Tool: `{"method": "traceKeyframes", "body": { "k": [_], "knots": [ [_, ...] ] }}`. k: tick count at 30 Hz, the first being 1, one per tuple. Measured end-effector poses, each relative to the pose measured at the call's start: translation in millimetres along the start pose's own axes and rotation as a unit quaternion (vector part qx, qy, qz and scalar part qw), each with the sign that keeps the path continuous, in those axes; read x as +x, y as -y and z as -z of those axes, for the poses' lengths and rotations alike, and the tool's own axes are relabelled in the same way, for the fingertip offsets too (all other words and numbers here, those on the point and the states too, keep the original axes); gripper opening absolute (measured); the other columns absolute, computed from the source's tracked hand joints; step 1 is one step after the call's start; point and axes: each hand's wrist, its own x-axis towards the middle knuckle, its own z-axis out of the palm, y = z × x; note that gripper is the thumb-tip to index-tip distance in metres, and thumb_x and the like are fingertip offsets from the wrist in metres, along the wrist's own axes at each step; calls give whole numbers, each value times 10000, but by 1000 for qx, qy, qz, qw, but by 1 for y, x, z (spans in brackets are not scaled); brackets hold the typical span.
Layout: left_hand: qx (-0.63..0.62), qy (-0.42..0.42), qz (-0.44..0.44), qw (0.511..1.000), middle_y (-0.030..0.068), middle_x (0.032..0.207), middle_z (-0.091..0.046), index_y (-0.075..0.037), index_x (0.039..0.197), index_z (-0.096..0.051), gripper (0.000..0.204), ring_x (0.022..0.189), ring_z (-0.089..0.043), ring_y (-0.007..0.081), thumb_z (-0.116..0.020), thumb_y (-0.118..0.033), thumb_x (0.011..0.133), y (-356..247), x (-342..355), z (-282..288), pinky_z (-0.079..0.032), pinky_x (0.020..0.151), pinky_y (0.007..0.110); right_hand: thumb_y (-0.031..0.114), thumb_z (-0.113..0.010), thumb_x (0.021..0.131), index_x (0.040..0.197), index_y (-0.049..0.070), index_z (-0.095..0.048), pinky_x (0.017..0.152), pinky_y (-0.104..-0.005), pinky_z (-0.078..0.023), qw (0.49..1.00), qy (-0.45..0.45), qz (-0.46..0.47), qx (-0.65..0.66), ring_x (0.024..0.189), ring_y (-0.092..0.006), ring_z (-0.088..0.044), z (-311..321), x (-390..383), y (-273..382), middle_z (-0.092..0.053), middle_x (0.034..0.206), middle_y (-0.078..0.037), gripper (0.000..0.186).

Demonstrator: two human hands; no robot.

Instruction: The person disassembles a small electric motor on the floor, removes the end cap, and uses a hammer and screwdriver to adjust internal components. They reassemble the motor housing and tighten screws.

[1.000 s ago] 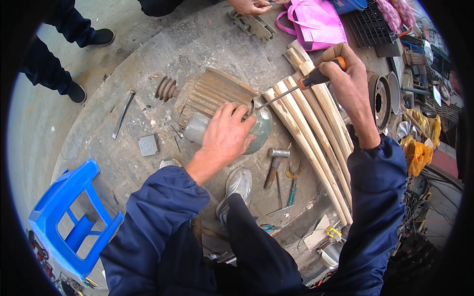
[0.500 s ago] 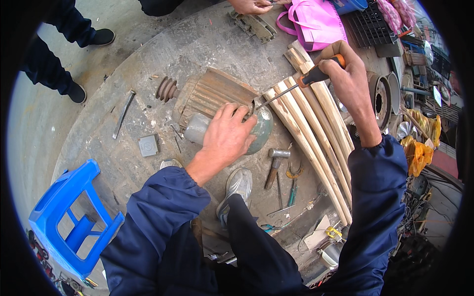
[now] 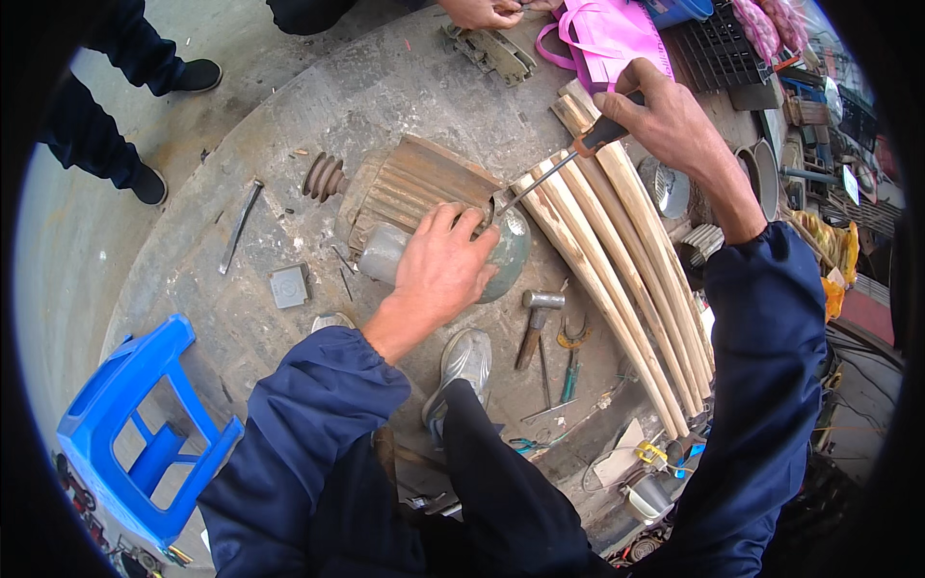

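My left hand (image 3: pixel 443 258) lies curled over a motor-like part, with a grey cylinder (image 3: pixel 383 252) on one side and a rounded green end (image 3: pixel 513 258) on the other. In my right hand (image 3: pixel 670 120) is a screwdriver (image 3: pixel 552 175) with a black and orange handle. Its shaft slants down left, and the tip is at the edge of the part beside my left fingertips. Exactly what the tip touches is too small to tell. A rusty ribbed metal housing (image 3: pixel 424 178) lies just beyond my left hand.
Several long wooden handles (image 3: pixel 617 260) lie right of the part. A hammer (image 3: pixel 535 323) and pliers (image 3: pixel 571 371) are nearer me. At left are a blue stool (image 3: pixel 145 433), a coil spring (image 3: pixel 325 175) and a metal bar (image 3: pixel 240 226). Another person's hands (image 3: pixel 487 10) show beyond, near a pink bag (image 3: pixel 617 43).
My right hand has turned on the screwdriver handle, and the right forearm has swung outward to the right. The screwdriver tip and my left hand stay about where they were.
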Motion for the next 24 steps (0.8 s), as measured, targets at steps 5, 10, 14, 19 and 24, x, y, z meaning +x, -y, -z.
{"method": "traceKeyframes", "body": {
  "k": [5,10,14,19,24],
  "knots": [
    [0,3,0,1000,90,1314,-650,-125,1272,-733,561,1256,-589,326,-926,-262,763,0,0,1,-510,1079,468,525,-760,956,1179,-68,-710,878,-439,-576,997,34,-12,67,936,-348,-748,5,-6,-5,-750,969,-253,635],
    [-1,-3,-2,1000,91,1324,-648,-126,1266,-737,552,1255,-588,330,-924,-264,765,1,0,-1,-508,1081,464,469,-763,941,1301,-17,-680,969,-404,-548,988,69,-142,-1,1072,-290,-728,6,-4,-6,-751,1097,-221,610],
    [3,7,7,1000,94,1332,-649,-127,1272,-738,559,1265,-588,331,-924,-268,764,-1,0,-1,-506,1088,466,529,-768,953,1240,-43,-702,837,-405,-558,985,52,-19,165,893,-257,-704,12,-25,-7,-731,937,-188,643],
    [-1,1,-1,1000,95,1330,-650,-123,1270,-737,561,1268,-588,330,-923,-268,760,1,0,-1,-508,1087,472,500,-808,943,1093,-30,-693,729,-393,-516,990,25,-131,51,815,-222,-663,3,-10,1,-682,820,-111,562],
    [0,3,2,1000,97,1330,-652,-120,1273,-736,561,1267,-589,333,-921,-261,763,0,0,0,-507,1090,470,516,-786,972,1122,-5,-692,745,-409,-531,984,40,-64,162,829,-239,-681,11,-21,2,-699,862,-151,550]
  ]
}}
